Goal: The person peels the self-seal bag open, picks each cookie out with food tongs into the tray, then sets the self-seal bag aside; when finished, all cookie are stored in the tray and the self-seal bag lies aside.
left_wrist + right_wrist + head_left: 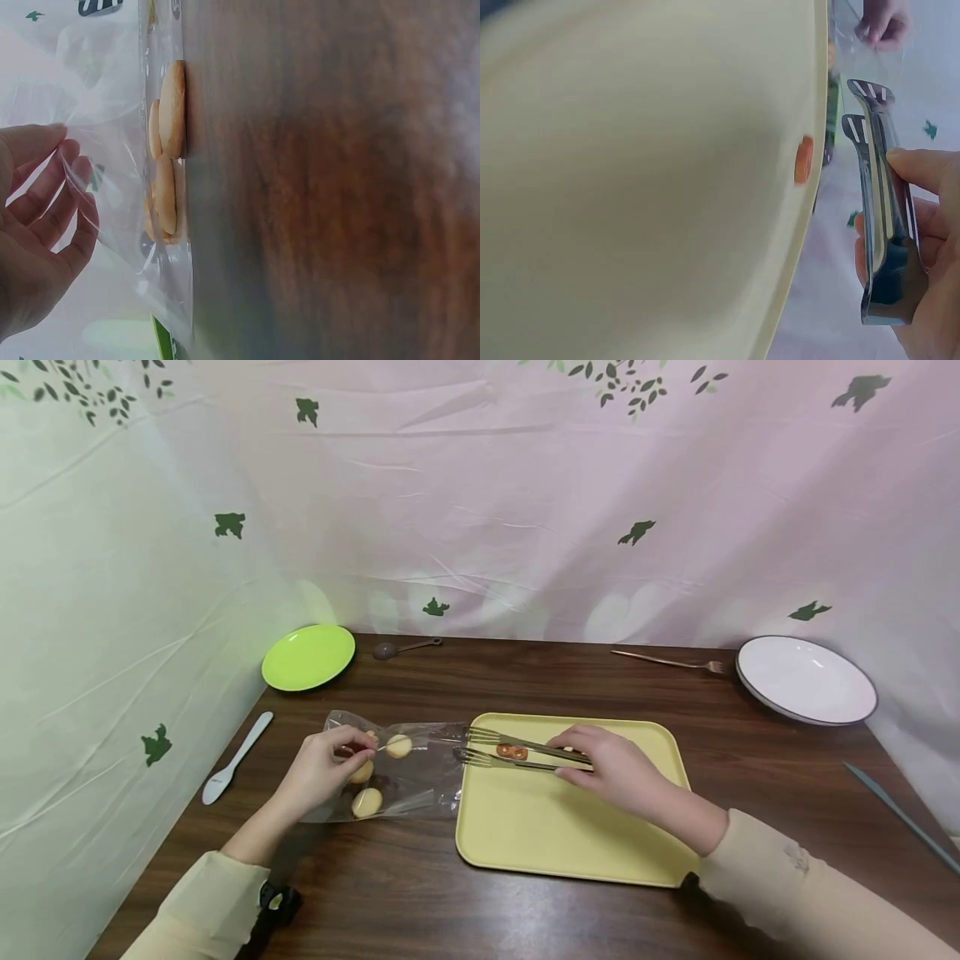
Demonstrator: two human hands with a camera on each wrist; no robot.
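Observation:
My left hand [326, 764] pinches the film of a clear plastic bag [420, 781] between thumb and fingertips. Inside the bag lie several round pale cookies [367, 803], seen edge-on in the left wrist view as golden discs [173, 109] against the table side. With my right hand [618, 768] I grip metal tongs [895, 274] whose slotted ends are parted, nothing between them in the right wrist view. Those ends point left toward the bag's right end. Beneath the tongs, a small reddish-brown piece [512, 751] rests on the yellow tray [555, 835].
A green plate [309, 658] and a dark spoon [386, 651] are at the back left, a white spoon [238, 758] at the left edge. At the back right are a copper fork [667, 661] and a white dish [806, 681]. A teal utensil [900, 814] lies far right.

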